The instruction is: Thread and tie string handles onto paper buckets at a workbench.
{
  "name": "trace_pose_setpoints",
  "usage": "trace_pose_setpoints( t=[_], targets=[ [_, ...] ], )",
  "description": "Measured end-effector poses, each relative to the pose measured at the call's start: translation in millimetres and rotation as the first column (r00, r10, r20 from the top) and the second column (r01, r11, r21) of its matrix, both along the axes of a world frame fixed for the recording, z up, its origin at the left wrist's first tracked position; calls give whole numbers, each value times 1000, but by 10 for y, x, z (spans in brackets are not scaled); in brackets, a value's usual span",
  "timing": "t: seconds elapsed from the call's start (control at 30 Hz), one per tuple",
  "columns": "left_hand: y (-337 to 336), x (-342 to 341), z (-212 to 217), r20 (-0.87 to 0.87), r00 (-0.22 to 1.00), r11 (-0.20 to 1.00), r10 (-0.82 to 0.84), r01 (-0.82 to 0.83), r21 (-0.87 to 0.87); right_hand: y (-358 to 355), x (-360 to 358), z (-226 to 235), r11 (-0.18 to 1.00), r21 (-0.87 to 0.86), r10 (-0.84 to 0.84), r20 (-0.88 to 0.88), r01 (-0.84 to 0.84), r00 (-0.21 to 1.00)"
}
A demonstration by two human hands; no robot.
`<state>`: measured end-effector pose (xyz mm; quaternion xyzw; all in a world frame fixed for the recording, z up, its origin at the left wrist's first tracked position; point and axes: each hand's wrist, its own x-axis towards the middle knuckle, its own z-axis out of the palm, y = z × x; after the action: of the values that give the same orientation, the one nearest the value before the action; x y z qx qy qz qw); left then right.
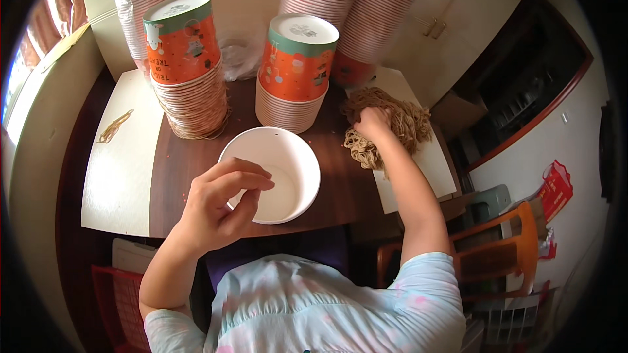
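A white paper bucket [297, 180] sits on the table in front of me with its mouth up and its inside bare. Over its left rim hovers my left hand [219, 202], fingers curved and thumb apart from the fingertips, nothing visible between them. At the right, my right hand [374, 123] is dug into a tangled heap of tan twine cords [409, 124], fingers bent around some strands; the fingertips are partly hidden. Behind the bucket stands a stack of upside-down orange and green printed buckets [297, 68].
To the left, another upturned bucket stack [183, 49] has cords hanging round its lower rims. Tall plastic-wrapped bucket stacks [373, 16] rise at the back. A few loose cords [115, 126] lie on the table's pale left part. An orange chair [500, 248] stands at right.
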<state>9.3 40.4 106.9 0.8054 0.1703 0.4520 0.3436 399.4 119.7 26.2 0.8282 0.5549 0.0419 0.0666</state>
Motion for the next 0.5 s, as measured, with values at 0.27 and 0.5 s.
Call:
trace_pose_setpoints(
  t=[0.27,0.5],
  targets=[
    [67,-108,33,35,999,1000,30,-30,4,115,234,589,832,504,443,-855,231,270],
    [267,99,40,141,989,965,50,-11,-263,-315,-646,2083,746,666,664,-746,-19,-57]
  ],
)
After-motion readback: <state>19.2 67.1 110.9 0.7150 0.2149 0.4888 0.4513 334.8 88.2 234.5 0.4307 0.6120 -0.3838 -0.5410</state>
